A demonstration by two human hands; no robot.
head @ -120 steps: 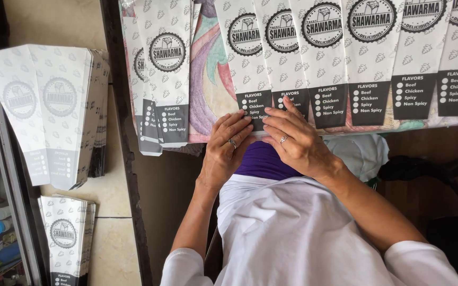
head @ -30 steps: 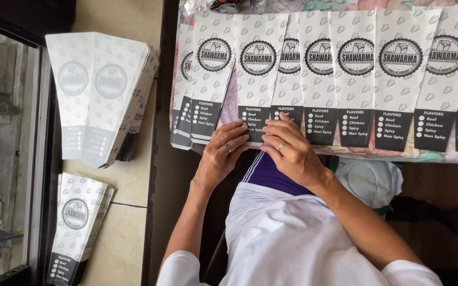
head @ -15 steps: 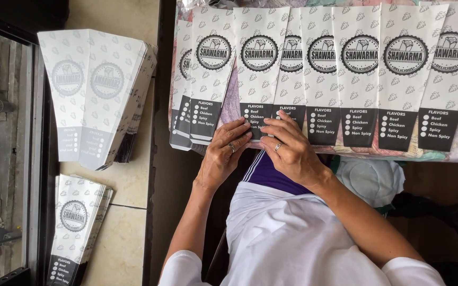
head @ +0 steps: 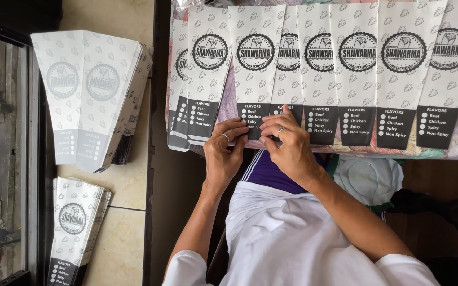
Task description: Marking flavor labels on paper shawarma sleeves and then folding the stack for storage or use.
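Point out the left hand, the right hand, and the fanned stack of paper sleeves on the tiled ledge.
left hand (head: 222,153), head view, back of the hand.
right hand (head: 288,147), head view, back of the hand below the ring.
fanned stack of paper sleeves (head: 88,90), head view, face of the top sleeve.

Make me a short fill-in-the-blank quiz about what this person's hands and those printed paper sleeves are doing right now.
1. Both hands, the left hand and the right hand, press on the ____ lower end of a paper sleeve in the overlapping row.
2. Each hand wears a ____ on one finger.
3. The fanned stack of sleeves lies on the person's ____ side.
4. The smaller stack lies ____ the person than the fanned one.

Missing words: black; ring; left; nearer to
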